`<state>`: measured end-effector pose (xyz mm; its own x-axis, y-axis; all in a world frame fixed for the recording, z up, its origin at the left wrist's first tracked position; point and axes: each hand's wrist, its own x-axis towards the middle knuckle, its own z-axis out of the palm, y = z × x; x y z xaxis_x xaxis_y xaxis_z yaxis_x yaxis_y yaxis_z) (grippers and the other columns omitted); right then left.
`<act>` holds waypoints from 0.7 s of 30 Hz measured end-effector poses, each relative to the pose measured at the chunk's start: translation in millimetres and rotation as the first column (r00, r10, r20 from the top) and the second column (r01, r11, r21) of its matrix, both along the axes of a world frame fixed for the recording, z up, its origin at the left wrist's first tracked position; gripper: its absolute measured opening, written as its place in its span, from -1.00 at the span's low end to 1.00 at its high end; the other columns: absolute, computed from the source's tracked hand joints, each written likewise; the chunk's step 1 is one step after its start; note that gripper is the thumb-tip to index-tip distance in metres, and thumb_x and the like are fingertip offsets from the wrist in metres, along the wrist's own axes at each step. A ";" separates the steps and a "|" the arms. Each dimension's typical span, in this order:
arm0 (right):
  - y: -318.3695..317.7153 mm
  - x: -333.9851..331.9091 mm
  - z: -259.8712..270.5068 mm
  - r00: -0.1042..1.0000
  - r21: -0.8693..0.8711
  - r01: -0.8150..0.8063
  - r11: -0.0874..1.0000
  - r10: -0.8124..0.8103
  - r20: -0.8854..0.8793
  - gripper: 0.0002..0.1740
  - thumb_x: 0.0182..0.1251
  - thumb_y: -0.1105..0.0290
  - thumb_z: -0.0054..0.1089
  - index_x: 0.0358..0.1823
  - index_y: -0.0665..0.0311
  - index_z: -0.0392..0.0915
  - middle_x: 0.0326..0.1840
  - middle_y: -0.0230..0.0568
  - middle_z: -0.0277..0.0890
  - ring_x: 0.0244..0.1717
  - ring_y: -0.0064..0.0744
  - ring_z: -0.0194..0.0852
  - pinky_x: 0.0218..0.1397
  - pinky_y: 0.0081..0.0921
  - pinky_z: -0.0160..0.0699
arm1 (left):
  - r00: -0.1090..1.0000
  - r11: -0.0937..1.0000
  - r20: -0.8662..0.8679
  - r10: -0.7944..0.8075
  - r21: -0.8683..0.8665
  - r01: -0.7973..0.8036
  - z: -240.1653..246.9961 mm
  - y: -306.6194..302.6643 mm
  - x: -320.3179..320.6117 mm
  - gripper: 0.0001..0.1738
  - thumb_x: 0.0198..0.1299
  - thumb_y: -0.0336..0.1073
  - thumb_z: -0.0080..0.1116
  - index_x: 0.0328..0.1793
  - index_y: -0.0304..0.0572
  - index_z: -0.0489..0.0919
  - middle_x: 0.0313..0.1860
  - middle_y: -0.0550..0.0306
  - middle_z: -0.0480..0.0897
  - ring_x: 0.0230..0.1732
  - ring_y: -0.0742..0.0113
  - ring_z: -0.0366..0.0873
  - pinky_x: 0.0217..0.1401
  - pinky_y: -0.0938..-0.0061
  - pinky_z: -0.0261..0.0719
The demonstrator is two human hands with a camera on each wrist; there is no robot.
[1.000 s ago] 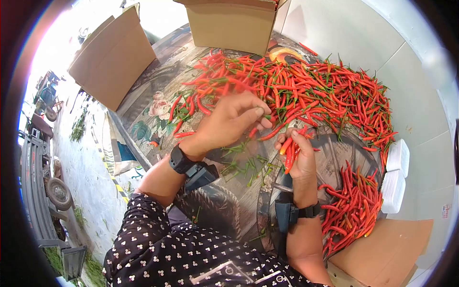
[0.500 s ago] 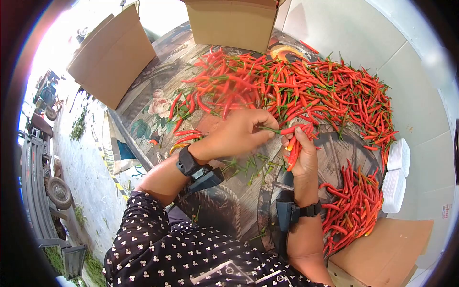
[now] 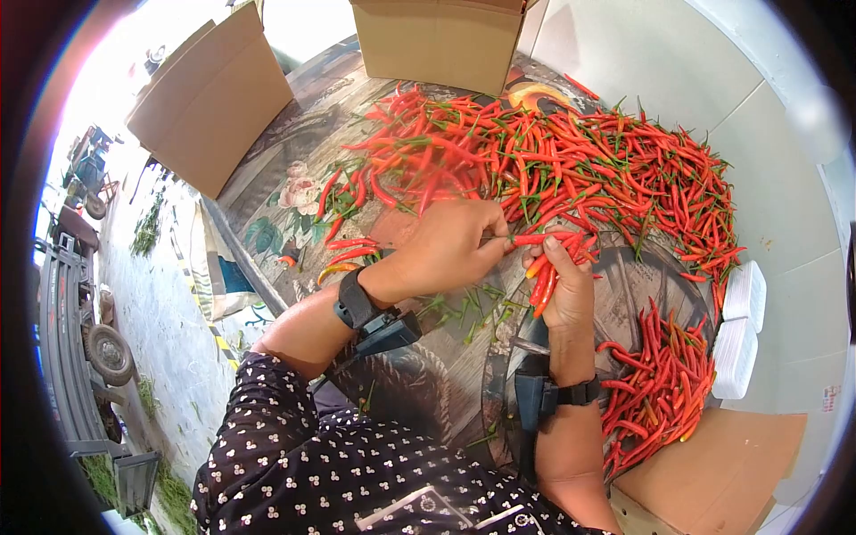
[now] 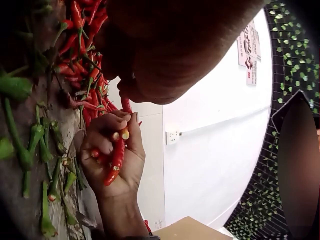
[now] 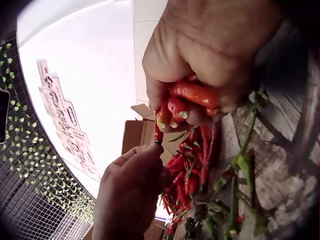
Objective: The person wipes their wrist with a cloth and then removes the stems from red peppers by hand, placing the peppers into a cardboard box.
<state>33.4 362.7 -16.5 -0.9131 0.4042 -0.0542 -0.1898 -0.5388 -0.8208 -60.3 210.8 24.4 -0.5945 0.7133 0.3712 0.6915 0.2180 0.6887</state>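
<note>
My left hand (image 3: 446,250) pinches the stem end of a red chili pepper (image 3: 528,239), thumb against finger. The other end of that chili is between the thumb and fingers of my right hand (image 3: 572,290). Several more chilies (image 5: 192,94) lie bunched in the right palm; their cut-looking pale ends without stems show in both wrist views. Under the hands, loose green stems (image 3: 462,308) are scattered on the table. A big heap of red chilies with green stems (image 3: 624,169) spreads just beyond the hands.
A smaller pile of stemless chilies (image 3: 655,388) lies right of the right forearm, beside a cardboard flap (image 3: 713,459). White foam trays (image 3: 738,334) stand along the right wall. Cardboard boxes (image 3: 437,45) stand at the back; another cardboard piece (image 3: 214,98) rises at the left edge.
The left hand came right and down to the right hand, and a chili now stretches between them. The right hand has kept its place and its bunch.
</note>
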 end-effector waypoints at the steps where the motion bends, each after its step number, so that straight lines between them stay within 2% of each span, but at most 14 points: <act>1: -0.7 -0.2 0.4 1.000 0.029 0.013 0.999 -0.013 -0.006 -0.81 0.23 0.42 0.14 -0.15 0.25 0.43 -0.48 -0.24 0.47 -0.47 -0.38 0.49 -0.58 -0.62 0.44 | 1.000 1.000 0.013 0.012 0.000 -0.012 -1.2 0.1 -0.2 -0.86 -0.01 -0.35 0.18 -0.48 -0.28 0.51 -0.58 0.03 0.54 -0.52 0.26 0.53 -0.45 0.42 0.43; 2: -1.8 0.0 1.4 1.000 0.029 0.013 0.999 -0.012 -0.006 -0.81 0.23 0.42 0.14 -0.15 0.25 0.43 -0.48 -0.24 0.47 -0.47 -0.38 0.49 -0.58 -0.62 0.44 | 1.000 1.000 0.014 0.012 0.000 -0.012 -1.0 0.3 -0.1 -0.86 -0.01 -0.35 0.18 -0.48 -0.28 0.51 -0.58 0.03 0.54 -0.52 0.26 0.53 -0.45 0.42 0.43; 4: -3.9 0.4 4.1 0.999 0.036 0.029 0.999 -0.028 -0.032 -0.80 0.20 0.49 0.14 -0.15 0.36 0.46 -0.43 -0.20 0.52 -0.47 -0.43 0.51 -0.40 -0.55 0.50 | 0.998 0.999 0.052 0.031 0.013 -0.032 -0.1 0.7 0.2 -0.86 -0.01 -0.36 0.17 -0.47 -0.29 0.51 -0.57 0.02 0.54 -0.53 0.25 0.53 -0.46 0.42 0.43; 7: -4.6 1.7 5.0 0.999 0.127 0.037 0.991 -0.042 0.031 -0.79 0.20 0.49 0.13 -0.13 0.36 0.46 -0.43 -0.20 0.53 -0.46 -0.42 0.51 -0.39 -0.55 0.50 | 0.997 0.997 0.043 0.071 0.002 -0.071 -2.3 0.9 -1.3 -0.86 0.00 -0.36 0.15 -0.47 -0.29 0.52 -0.57 0.03 0.55 -0.52 0.27 0.53 -0.46 0.43 0.43; 11: -6.0 1.7 4.9 1.000 0.120 0.028 0.992 -0.027 -0.014 -0.80 0.22 0.48 0.12 -0.13 0.35 0.45 -0.43 -0.21 0.52 -0.45 -0.43 0.51 -0.38 -0.55 0.51 | 0.988 0.992 0.093 0.122 -0.055 -0.118 7.0 -1.3 -2.0 -0.84 0.02 -0.34 0.13 -0.49 -0.30 0.50 -0.59 0.04 0.53 -0.54 0.32 0.52 -0.48 0.44 0.42; 13: -3.6 1.9 5.0 0.994 -0.028 0.028 0.999 -0.030 -0.101 -0.80 0.23 0.45 0.11 -0.13 0.32 0.44 -0.44 -0.22 0.51 -0.46 -0.45 0.50 -0.41 -0.56 0.50 | 0.976 0.989 0.176 0.128 -0.094 -0.113 9.8 -3.9 -5.6 -0.82 0.05 -0.33 0.11 -0.51 -0.30 0.49 -0.63 0.05 0.51 -0.54 0.38 0.51 -0.46 0.47 0.41; 14: -2.3 1.8 4.3 0.994 -0.029 0.028 0.999 -0.031 -0.101 -0.80 0.23 0.45 0.11 -0.13 0.32 0.44 -0.44 -0.22 0.51 -0.46 -0.45 0.50 -0.41 -0.56 0.50 | 0.976 0.989 0.176 0.128 -0.095 -0.113 8.9 -6.1 -11.2 -0.82 0.05 -0.33 0.11 -0.51 -0.30 0.49 -0.63 0.05 0.51 -0.54 0.38 0.51 -0.46 0.47 0.41; 16: 1.0 1.6 1.6 0.995 -0.095 0.072 0.993 -0.078 -0.062 -0.81 0.23 0.42 0.11 -0.14 0.28 0.43 -0.47 -0.25 0.47 -0.47 -0.46 0.48 -0.45 -0.57 0.47 | 0.911 0.950 0.326 -0.253 -0.096 0.298 7.1 -10.4 -22.8 -0.79 0.08 -0.31 0.12 -0.52 -0.29 0.50 -0.67 0.07 0.47 -0.54 0.44 0.50 -0.43 0.52 0.40; 17: 2.5 1.8 0.9 0.995 -0.095 0.072 0.993 -0.078 -0.062 -0.81 0.23 0.42 0.11 -0.14 0.28 0.43 -0.47 -0.25 0.47 -0.47 -0.46 0.48 -0.45 -0.57 0.47 | 0.911 0.950 0.327 -0.253 -0.096 0.298 8.3 -11.2 -23.6 -0.79 0.08 -0.31 0.12 -0.52 -0.29 0.50 -0.67 0.07 0.47 -0.54 0.44 0.50 -0.43 0.52 0.40; 19: 5.4 2.7 -0.7 0.997 -0.159 0.073 0.985 -0.078 -0.024 -0.84 0.24 0.39 0.12 -0.18 0.24 0.43 -0.49 -0.28 0.44 -0.49 -0.46 0.45 -0.45 -0.57 0.44 | 0.883 0.869 0.314 -0.348 -0.244 0.430 12.9 -12.9 -23.2 -0.81 0.06 -0.29 0.16 -0.46 -0.28 0.52 -0.64 0.07 0.46 -0.48 0.35 0.52 -0.38 0.48 0.41; 20: 6.9 3.1 -1.7 0.997 -0.159 0.072 0.985 -0.076 -0.022 -0.84 0.24 0.39 0.12 -0.18 0.24 0.43 -0.49 -0.28 0.44 -0.49 -0.46 0.45 -0.45 -0.57 0.44 | 0.883 0.870 0.316 -0.347 -0.244 0.429 10.8 -12.3 -21.8 -0.81 0.06 -0.29 0.16 -0.46 -0.28 0.52 -0.64 0.07 0.46 -0.48 0.35 0.52 -0.38 0.48 0.41; 21: 8.5 3.2 -2.8 0.997 -0.199 0.074 0.977 -0.080 -0.021 -0.84 0.24 0.37 0.12 -0.20 0.24 0.43 -0.50 -0.29 0.43 -0.49 -0.46 0.45 -0.46 -0.58 0.43 | 0.940 0.919 0.159 -0.302 -0.212 0.332 7.4 -10.9 -19.6 -0.81 0.04 -0.28 0.18 -0.42 -0.27 0.52 -0.56 0.07 0.48 -0.42 0.27 0.53 -0.35 0.42 0.43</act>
<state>36.6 371.2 -19.3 -0.8821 0.4572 -0.1139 -0.2591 -0.6726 -0.6931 -79.9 199.9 31.8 -0.3527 0.9290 0.1122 0.6654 0.1647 0.7281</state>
